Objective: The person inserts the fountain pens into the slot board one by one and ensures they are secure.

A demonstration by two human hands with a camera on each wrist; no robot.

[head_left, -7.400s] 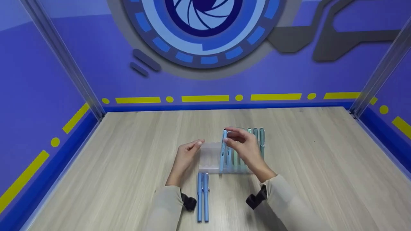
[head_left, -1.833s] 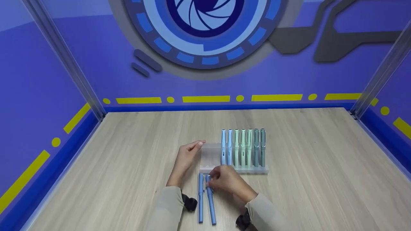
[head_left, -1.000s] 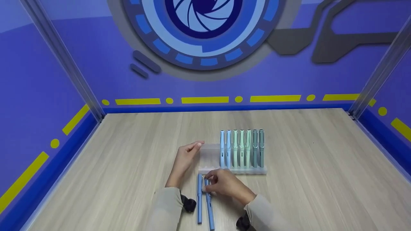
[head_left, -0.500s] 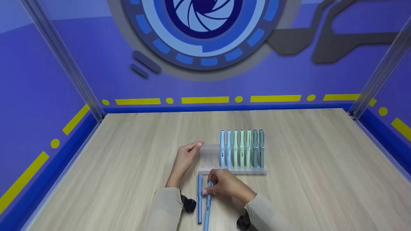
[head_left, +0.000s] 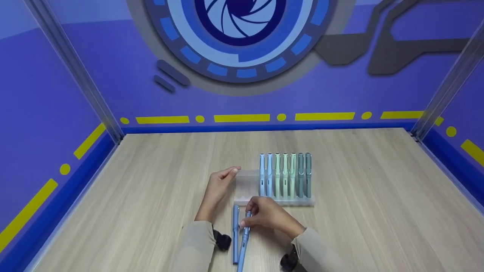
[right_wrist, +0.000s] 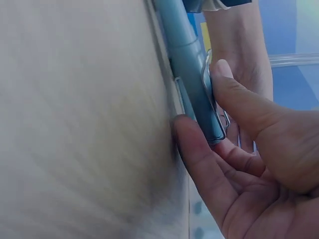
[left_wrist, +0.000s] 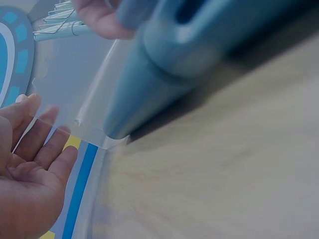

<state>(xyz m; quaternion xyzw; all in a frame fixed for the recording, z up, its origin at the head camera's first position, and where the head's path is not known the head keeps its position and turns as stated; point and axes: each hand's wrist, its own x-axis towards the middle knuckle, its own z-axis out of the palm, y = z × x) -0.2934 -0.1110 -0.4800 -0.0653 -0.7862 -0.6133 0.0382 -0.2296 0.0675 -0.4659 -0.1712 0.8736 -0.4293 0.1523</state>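
Note:
My left hand pinches the upper left corner of a clear pen stand between thumb and fingers. In the left wrist view, the remaining fingers of my left hand spread loosely behind the clear panel. Below the stand, my right hand pinches a blue pen near its upper end, its lower part slanting toward me. Another blue pen lies straight on the table just left of it. In the right wrist view, thumb and fingers of my right hand close around the clip end.
Several pens stand in the stand's right part: light blue pens, pale green pens and dark green pens. The wooden table is enclosed by blue-purple panels.
Earlier, my right hand set a light blue pen into the stand. It then took the right-hand blue pen from the table, whose lower end has swung left. My left hand stays put.

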